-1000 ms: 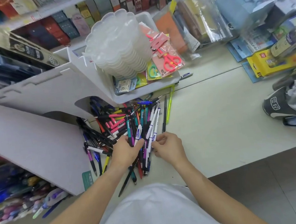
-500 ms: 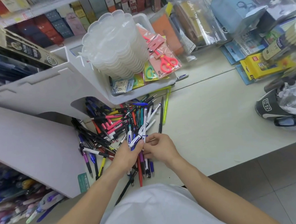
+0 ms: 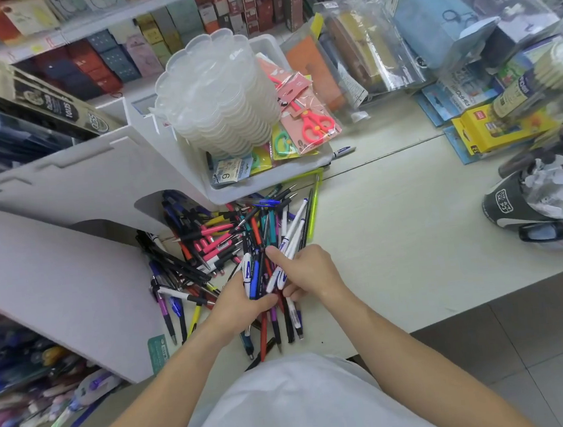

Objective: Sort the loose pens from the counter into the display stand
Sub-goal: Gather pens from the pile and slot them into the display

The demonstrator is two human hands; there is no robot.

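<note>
A heap of loose pens [image 3: 220, 239] in pink, black, blue, red and white lies on the pale counter [image 3: 395, 230] by the white display stand [image 3: 71, 261]. My left hand [image 3: 237, 307] grips a bunch of white-and-blue pens [image 3: 249, 275] at the near edge of the heap. My right hand [image 3: 308, 272] is beside it, fingers curled round two white-and-blue pens [image 3: 288, 247] that stick up and away. Both hands touch over the pile. More pens fill the stand's slots [image 3: 22, 393] at lower left.
A white bin [image 3: 269, 176] holding stacked clear plastic lids [image 3: 217, 95] and packaged scissors [image 3: 312, 124] stands right behind the heap. Bagged stationery and yellow boxes [image 3: 498, 127] crowd the back right. A dark bag [image 3: 520, 204] sits at the right edge. The floor lies below the counter's front edge.
My hands have drawn together over the pile. The white-and-blue pens have been gathered into a tighter bunch, and my right hand now holds two of them upright.
</note>
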